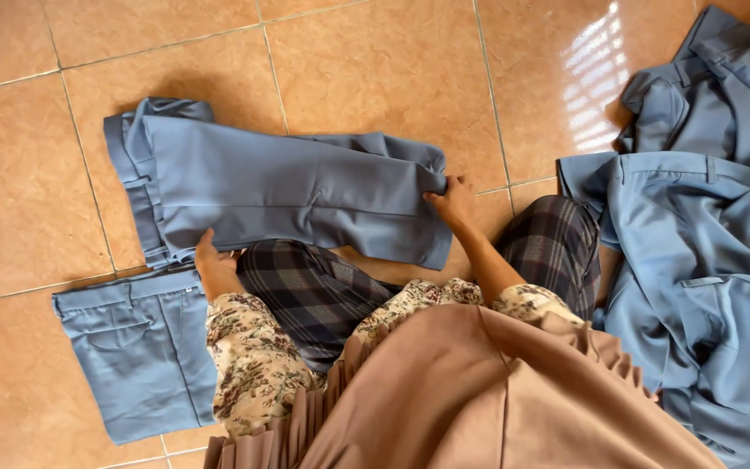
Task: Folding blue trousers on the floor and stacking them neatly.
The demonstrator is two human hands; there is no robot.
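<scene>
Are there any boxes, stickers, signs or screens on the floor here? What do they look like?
No, none show. There are only blue-grey trousers spread on the tan tiled floor under both hands, a folded pair by the left hand, and a heap of the same trousers past the right hand.

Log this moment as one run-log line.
left hand: grips trousers waist edge | right hand: pinches leg hem | folded trousers: beside left | pile: right | floor: tiled
</scene>
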